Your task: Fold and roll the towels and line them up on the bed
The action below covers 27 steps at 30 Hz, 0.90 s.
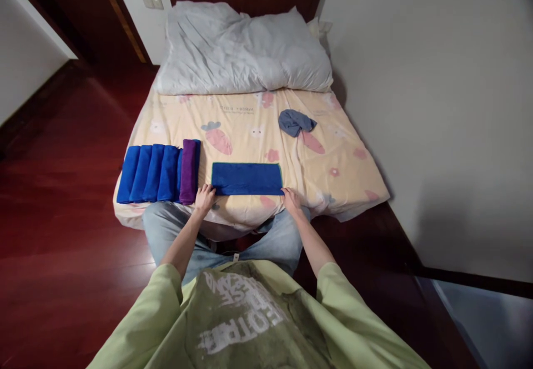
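Note:
A blue towel (246,178) lies folded into a long flat strip on the near part of the bed. My left hand (204,198) pinches its near left corner, and my right hand (291,198) pinches its near right corner. Both hands rest on the sheet at the towel's front edge. To the left of the strip sit several rolled blue towels (147,173) in a row, with one rolled purple towel (190,170) at their right end.
A crumpled grey-blue cloth (295,121) lies farther back on the yellow patterned sheet (341,163). A white duvet (241,50) is heaped at the head of the bed. The white wall stands close on the right, dark wood floor on the left.

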### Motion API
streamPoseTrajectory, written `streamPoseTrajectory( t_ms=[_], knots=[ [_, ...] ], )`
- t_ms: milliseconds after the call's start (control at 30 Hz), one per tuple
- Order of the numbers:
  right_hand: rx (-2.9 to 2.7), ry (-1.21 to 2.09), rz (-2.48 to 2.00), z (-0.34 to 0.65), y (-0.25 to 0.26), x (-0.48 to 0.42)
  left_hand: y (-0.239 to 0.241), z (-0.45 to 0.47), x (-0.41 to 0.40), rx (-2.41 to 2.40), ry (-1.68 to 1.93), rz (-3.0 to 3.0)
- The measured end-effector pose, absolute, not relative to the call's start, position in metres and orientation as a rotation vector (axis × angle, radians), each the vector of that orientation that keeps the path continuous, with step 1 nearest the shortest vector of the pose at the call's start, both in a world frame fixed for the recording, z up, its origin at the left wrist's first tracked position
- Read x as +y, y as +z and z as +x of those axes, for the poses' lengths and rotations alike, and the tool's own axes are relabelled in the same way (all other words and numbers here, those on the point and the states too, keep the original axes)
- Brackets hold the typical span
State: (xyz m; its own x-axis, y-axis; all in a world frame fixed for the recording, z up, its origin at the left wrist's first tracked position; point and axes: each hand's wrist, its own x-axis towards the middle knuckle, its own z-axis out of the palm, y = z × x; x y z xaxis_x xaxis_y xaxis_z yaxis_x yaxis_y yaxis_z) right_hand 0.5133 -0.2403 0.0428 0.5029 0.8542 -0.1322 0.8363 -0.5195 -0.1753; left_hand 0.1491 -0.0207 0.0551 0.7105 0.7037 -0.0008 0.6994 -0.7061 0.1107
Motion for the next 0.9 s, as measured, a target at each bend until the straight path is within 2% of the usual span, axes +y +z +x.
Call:
streamPoseTrajectory(
  t_ms=[333, 567, 900],
  knots=[
    [-1.643, 0.29, -2.424, 0.536, 0.049, -0.247, 0.066, 0.133, -0.005, 0.982, 0.074, 2.877],
    [-1.726, 0.57, -2.202, 0.535, 0.039, -0.273, 0.045, 0.107, -0.018, 0.825, -0.002, 2.843],
    [-1.426, 0.552, -2.082, 0.53, 0.017, -0.276, 0.026, 0.106, -0.022, 0.929, 0.282, 2.697]
  ],
)
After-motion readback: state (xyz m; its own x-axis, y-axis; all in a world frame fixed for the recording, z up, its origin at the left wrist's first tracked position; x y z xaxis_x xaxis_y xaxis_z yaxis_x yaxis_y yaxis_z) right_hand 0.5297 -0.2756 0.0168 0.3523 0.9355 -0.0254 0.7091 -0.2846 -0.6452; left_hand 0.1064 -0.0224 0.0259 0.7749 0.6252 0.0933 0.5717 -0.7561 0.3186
